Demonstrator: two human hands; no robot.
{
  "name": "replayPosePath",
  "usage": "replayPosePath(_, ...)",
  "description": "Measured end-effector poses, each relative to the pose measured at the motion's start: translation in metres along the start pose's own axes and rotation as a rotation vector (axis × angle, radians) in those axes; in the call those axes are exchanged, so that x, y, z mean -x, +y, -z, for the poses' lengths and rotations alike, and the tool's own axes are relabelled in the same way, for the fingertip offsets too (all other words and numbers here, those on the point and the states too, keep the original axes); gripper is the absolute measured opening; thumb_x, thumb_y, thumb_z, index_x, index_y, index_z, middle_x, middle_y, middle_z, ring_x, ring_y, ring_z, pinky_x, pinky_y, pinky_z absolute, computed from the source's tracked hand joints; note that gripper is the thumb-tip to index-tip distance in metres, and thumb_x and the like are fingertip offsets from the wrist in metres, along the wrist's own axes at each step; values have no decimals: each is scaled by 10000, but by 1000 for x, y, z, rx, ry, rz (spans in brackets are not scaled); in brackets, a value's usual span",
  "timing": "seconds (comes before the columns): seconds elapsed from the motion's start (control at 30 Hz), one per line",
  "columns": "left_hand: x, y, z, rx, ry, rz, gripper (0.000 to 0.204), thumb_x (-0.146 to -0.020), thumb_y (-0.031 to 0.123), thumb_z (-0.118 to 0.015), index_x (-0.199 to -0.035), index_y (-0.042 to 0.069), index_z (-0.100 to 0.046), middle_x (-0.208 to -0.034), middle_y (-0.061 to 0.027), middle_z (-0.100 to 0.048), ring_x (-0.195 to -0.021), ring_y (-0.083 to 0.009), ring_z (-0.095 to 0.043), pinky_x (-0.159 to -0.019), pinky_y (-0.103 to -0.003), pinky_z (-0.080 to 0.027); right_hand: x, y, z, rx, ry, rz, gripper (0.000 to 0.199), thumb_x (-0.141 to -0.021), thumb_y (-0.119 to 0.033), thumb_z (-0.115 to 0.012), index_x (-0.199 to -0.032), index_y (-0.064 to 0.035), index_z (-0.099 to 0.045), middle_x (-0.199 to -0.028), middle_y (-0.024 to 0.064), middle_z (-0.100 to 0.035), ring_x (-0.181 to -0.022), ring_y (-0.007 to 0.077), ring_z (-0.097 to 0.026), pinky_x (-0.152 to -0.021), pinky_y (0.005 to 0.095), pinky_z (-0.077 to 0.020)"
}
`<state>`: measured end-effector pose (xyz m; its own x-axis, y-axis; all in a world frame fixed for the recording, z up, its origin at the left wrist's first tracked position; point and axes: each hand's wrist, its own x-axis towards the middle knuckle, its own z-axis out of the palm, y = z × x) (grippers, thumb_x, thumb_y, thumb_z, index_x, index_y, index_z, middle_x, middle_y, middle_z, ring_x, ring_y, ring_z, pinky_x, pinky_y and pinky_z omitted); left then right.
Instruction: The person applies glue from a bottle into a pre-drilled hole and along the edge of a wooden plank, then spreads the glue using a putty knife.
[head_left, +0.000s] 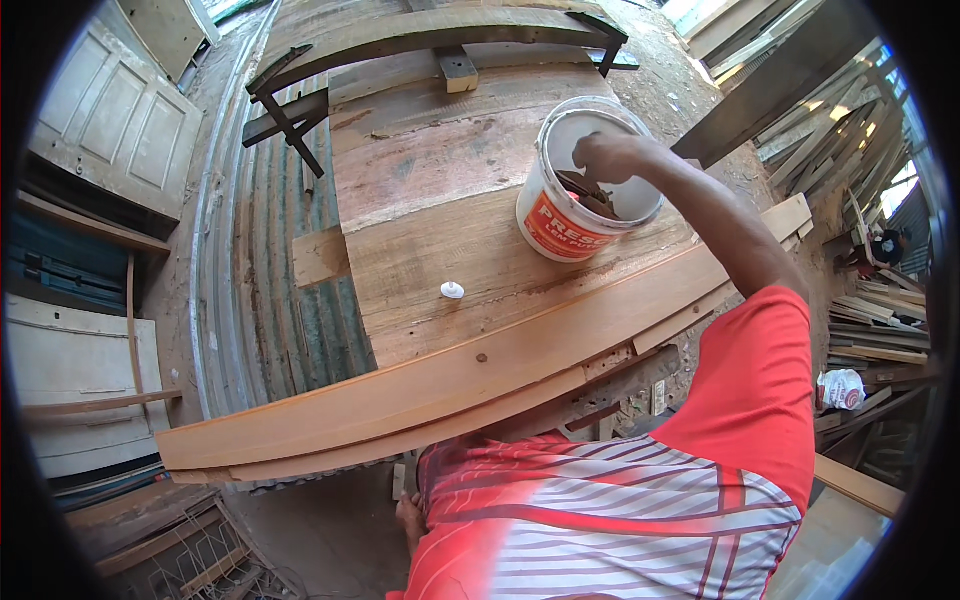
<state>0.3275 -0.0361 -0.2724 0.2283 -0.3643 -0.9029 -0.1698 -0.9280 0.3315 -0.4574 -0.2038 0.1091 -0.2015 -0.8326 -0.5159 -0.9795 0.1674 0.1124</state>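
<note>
My right hand [608, 158] reaches over the rim of a white plastic bucket [543, 212] with a red-orange label. Its fingers are curled inward above the contents; whatever they pinch is hidden. Brown scraps [590, 195] lie inside the bucket. Low beside my body, my left hand [409, 514] is mostly covered by my shirt. A small pale wood piece [399, 482] sticks up from its curled fingers. In front of me a long planed board [480, 345] lies across the near side of the plank tabletop [430, 190], on top of other boards.
A small white cap with a nozzle [452, 290] rests on the tabletop. At the far side stands a long board on dark brackets [430, 38]. Corrugated metal sheets [270, 230] lie left, near panelled doors [110, 120]. Stacked lumber [880, 320] fills the right, where another person [887, 248] is visible.
</note>
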Motion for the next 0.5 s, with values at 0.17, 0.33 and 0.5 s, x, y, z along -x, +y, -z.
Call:
replayPosePath(0.17, 6, -6, 4, 158, 25, -6, 571, -1057, 431, -517, -1418, -3, -435, -1342, -225, -621, -1117, -324, -684, -847, -405, -606, -14, -36, 4, -46, -225, -49, 233, -895, -154, -633, -1035, -14, -756, -1028, 216, -747, -972, 347, -720, -868, 445, -539)
replayPosePath(0.33, 3, 10, 0, 258, 15, -53, 597, -1046, 444, -539, -1427, -3, -433, -1346, -218, -618, -1138, -339, -674, -903, -419, -589, -5, -33, 9, -230, -271, -141, 334, -948, -248, -549, -1037, 1, -752, -1034, 218, -744, -974, 325, -710, -887, 435, -522)
replayPosePath(0.5, 3, 11, -6, 250, 8, -38, 651, -1038, 452, -559, -1494, 19, -390, -1360, -221, -608, -1169, -352, -656, -960, -436, -563, -21, -13, 4, -154, -394, -81, 544, -1042, -416, -395, -1050, 2, -743, -1020, 211, -740, -977, 332, -697, -916, 448, -504)
